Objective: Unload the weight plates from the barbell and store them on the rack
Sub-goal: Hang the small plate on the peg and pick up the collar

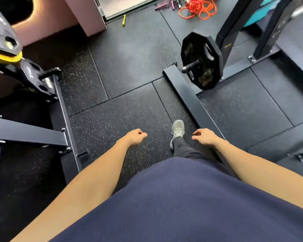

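The floor is covered with black speckled rubber floor tiles (129, 55) laid edge to edge with visible seams. A tangled coil of orange rope (198, 8) lies on the floor at the far end, near the top of the view. Beside it, to the left, lie pink-handled items (166, 5) (type not discernible). A small yellow-green stick (124, 20) lies near a pale pink wall panel (87, 14). A grey lace-up sneaker (177, 130) rests on the tiles.

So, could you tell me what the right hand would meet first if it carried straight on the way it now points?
The right hand, loosely curled and empty, points inward toward the grey shoe. Going straight on, it would probably pass above the shoe, since the hand hangs higher; depth is unclear, so the way otherwise looks free.
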Demonstrator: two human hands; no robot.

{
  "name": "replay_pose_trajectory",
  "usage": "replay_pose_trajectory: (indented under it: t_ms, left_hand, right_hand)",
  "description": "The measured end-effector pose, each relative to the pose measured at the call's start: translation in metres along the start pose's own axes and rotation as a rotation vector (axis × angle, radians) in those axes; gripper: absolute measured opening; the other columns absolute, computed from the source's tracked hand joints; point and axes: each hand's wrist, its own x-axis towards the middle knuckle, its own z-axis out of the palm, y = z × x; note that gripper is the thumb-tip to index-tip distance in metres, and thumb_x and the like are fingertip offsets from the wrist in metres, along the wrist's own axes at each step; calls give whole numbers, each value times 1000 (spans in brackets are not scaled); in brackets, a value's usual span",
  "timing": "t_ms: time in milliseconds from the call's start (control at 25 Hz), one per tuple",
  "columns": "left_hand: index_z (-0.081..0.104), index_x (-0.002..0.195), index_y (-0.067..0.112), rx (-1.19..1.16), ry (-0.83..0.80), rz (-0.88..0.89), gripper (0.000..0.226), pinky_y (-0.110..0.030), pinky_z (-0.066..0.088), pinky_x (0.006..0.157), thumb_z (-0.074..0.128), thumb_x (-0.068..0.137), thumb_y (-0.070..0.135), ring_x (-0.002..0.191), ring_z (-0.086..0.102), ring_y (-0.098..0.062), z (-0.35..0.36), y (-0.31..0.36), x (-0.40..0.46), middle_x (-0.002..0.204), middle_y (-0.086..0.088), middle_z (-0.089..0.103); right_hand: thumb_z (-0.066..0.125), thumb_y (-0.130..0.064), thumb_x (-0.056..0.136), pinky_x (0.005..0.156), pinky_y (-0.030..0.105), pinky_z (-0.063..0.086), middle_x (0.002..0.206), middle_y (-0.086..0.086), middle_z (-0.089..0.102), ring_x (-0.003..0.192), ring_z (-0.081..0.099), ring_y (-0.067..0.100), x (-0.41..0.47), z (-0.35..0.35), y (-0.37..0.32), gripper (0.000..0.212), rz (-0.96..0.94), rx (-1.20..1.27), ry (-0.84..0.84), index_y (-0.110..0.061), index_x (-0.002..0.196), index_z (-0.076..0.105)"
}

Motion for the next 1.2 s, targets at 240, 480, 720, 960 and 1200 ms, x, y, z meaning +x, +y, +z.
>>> replay_pose_trajectory:
  t_ms: [240, 480, 720, 960, 1200]
  left_hand:
    - [52, 118, 19, -104, 64, -83, 37, -34, 40, 75, 39, 99, 48, 91, 55, -20, -99, 53, 78, 113, -3, 58]
    - [54, 113, 23, -216, 134, -131, 35, -35, 41, 84, 42, 96, 51, 104, 55, -23, -190, 78, 127, 119, -4, 58]
    - [56, 117, 21, -309, 142, -187, 37, -30, 36, 82, 46, 95, 48, 99, 51, -19, -264, 64, 190, 128, -4, 59]
    - [55, 111, 22, -301, 91, -208, 33, -30, 36, 74, 44, 95, 49, 93, 55, -22, -408, 31, 289, 116, -4, 62]
    - [54, 118, 20, -296, 76, -182, 39, -32, 37, 75, 43, 95, 50, 93, 55, -22, -556, 18, 338, 105, -1, 57]
  right_hand:
    - [58, -27, 92, 100, 31, 40, 132, 11, 59, 122, 54, 27, 123, -124, -70, 39, -118, -163, -48, -7, 126, 59]
    - [59, -26, 91, 99, 32, 44, 126, 13, 62, 118, 56, 28, 219, -213, -156, 36, -212, -285, -92, -5, 119, 63]
    - [56, -27, 92, 94, 36, 47, 117, 20, 66, 110, 60, 32, 307, -244, -240, 36, -259, -413, -178, 2, 110, 65]
    - [54, -26, 91, 96, 41, 46, 117, 23, 64, 112, 59, 35, 415, -270, -361, 38, -194, -417, -201, 6, 109, 63]
    - [55, -24, 89, 92, 39, 48, 113, 23, 66, 108, 61, 35, 478, -323, -488, 36, -134, -367, -142, 7, 105, 65]
